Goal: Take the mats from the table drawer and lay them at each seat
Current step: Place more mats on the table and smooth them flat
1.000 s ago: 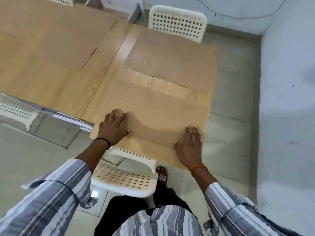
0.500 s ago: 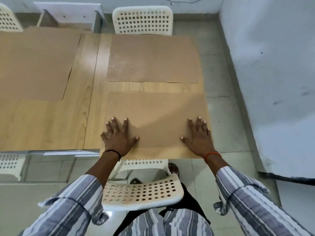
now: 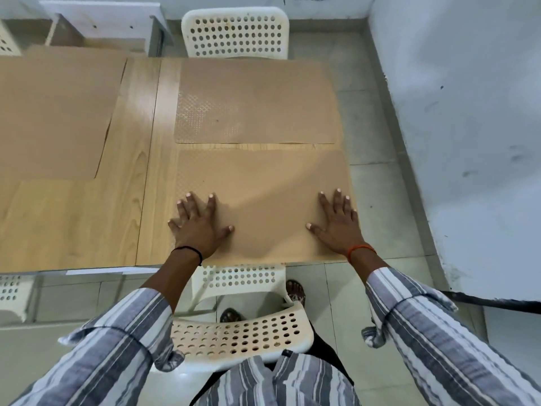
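Note:
A tan mat (image 3: 263,183) lies flat at the near seat on the wooden table (image 3: 87,218). My left hand (image 3: 199,227) presses palm down on its near left part, fingers spread. My right hand (image 3: 336,224) presses palm down on its near right part, fingers spread as well. A second tan mat (image 3: 257,104) lies at the far seat, just beyond a thin strip of bare wood. A third tan mat (image 3: 52,118) covers the table's far left area. No drawer can be made out.
A white perforated chair (image 3: 240,335) stands between me and the table's near edge. Another white chair (image 3: 234,33) stands at the far side. A pale wall (image 3: 468,112) runs close along the right. A white chair part (image 3: 11,291) shows at the left edge.
The view has swung so the table sits square in front of me. Both hands stay flat on the near mat, which now lies straight along the table edge.

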